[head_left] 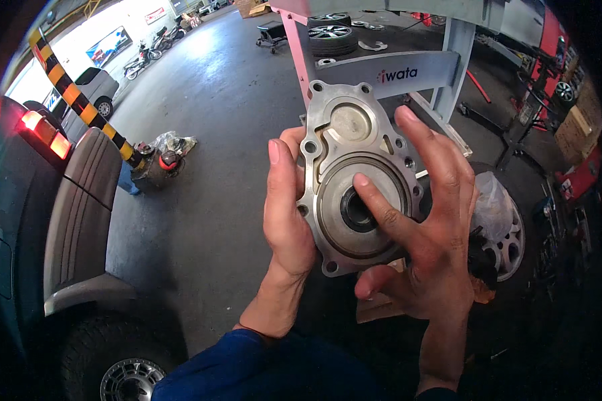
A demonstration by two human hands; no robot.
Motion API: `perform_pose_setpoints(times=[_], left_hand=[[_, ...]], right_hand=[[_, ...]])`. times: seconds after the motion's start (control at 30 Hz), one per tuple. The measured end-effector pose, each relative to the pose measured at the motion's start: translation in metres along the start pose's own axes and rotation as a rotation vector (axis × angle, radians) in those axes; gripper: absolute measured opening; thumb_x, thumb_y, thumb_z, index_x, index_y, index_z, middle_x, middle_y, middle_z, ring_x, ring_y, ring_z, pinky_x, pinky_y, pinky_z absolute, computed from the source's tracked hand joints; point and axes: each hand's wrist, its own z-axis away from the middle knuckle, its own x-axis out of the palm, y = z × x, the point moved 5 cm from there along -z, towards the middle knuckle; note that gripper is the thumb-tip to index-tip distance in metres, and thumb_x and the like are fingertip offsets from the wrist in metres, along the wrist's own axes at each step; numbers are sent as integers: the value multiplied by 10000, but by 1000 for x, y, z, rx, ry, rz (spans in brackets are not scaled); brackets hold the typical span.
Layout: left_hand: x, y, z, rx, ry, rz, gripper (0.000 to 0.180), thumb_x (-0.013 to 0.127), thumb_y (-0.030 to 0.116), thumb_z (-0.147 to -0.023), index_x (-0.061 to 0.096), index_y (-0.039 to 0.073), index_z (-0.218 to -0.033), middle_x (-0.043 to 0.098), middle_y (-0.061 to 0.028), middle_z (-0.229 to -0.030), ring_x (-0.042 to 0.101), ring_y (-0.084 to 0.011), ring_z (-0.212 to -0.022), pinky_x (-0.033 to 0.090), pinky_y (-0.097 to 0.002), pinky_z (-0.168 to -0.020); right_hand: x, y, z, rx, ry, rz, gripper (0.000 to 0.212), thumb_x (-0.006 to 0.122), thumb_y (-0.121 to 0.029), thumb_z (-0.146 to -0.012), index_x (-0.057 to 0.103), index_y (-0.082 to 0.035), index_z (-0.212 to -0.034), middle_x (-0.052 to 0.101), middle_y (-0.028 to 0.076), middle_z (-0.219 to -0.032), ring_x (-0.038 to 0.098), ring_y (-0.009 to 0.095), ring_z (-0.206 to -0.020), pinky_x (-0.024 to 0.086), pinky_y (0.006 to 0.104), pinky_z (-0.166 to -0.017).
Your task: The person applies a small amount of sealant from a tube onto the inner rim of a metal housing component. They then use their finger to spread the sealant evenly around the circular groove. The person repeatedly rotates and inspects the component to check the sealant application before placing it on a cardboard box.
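A silver metal housing cover [350, 122] with bolt holes round its flange is held up in front of me. My left hand [289, 214] grips it along its left edge, thumb on the rim and the other fingers hidden behind. Over the cover's right side is my right hand [435, 214], its fingers spread. The right index fingertip rests on or just above the round recess, beside the black ring-shaped seal [358, 208] at its centre. My right thumb points left below the cover, apart from it.
A dark vehicle [80, 200] with lit tail lamps stands at left, near a yellow-and-black striped post [80, 93]. Ahead is a workbench with a grey crossbar [418, 72]. At right are a wheel rim [513, 247], a plastic bag [493, 207] and a black stand [512, 137].
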Motion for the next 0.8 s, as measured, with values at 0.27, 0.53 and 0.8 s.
perform_pose_setpoints(times=[0.27, 0.53, 0.8], left_hand=[[0, -6, 3, 5, 22, 54, 592, 189, 464, -1068, 488, -25, -1214, 642, -164, -1119, 645, -190, -996, 521, -323, -891], [-4, -8, 4, -33, 79, 19, 628, 235, 533, -1040, 544, 1, -1160, 642, -152, -1128, 632, -212, -999, 488, -336, -910], [-7, -9, 0, -33, 42, -40, 648, 214, 489, -1055, 561, -44, -1182, 660, -150, -1110, 629, -197, -992, 480, -324, -909]], right_hand=[[3, -11, -2, 18, -58, -24, 807, 459, -855, -739, 647, -261, -1253, 394, 171, -1506, 388, 386, -1334, 303, 539, -1059], [-1, -21, 1, -26, -150, 78, 762, 466, -827, -744, 639, -291, -1257, 431, 107, -1496, 361, 359, -1349, 281, 550, -1060], [-10, -18, 16, -67, -213, 161, 705, 490, -818, -711, 713, -329, -1167, 450, 65, -1497, 299, 353, -1388, 232, 588, -1091]])
